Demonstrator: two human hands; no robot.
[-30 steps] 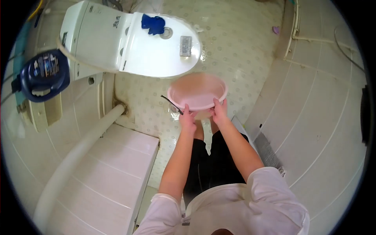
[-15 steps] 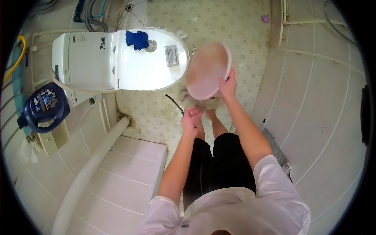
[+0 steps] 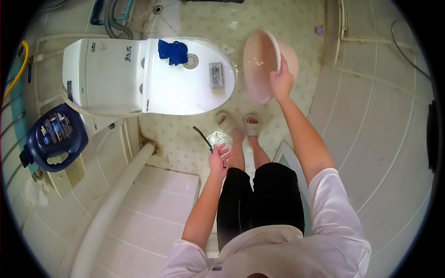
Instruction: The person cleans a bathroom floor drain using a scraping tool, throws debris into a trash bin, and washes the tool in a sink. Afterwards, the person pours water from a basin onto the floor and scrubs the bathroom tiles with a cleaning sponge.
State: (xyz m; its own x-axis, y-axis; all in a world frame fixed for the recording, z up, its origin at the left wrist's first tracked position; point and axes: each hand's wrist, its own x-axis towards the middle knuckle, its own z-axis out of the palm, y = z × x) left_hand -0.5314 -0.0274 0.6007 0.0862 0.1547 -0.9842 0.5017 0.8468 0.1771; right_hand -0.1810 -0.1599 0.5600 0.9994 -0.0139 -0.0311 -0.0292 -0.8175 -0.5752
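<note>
Pink basin (image 3: 262,69), upper centre-right of frame, tilted, opening toward frame left. Long axis of rim runs roughly top to bottom. We hold rim's lower right side in right grip (image 3: 282,83), nearer hand; most of basin lies up and left of it. Our left grip (image 3: 219,160), lower centre, loosely curled, holds thin dark strip (image 3: 202,138).

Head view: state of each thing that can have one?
Basin: tipped on its side, off the floor; contents unclear
Right hand: closed on the basin rim
Left hand: holding the black strip, some fingers spread
Black strip: one end at the left hand, other end free
Toilet lid: down
Blue cloth-like item: crumpled, on the lid
Grey pad: lying flat on the lid
Sandals: worn
</note>
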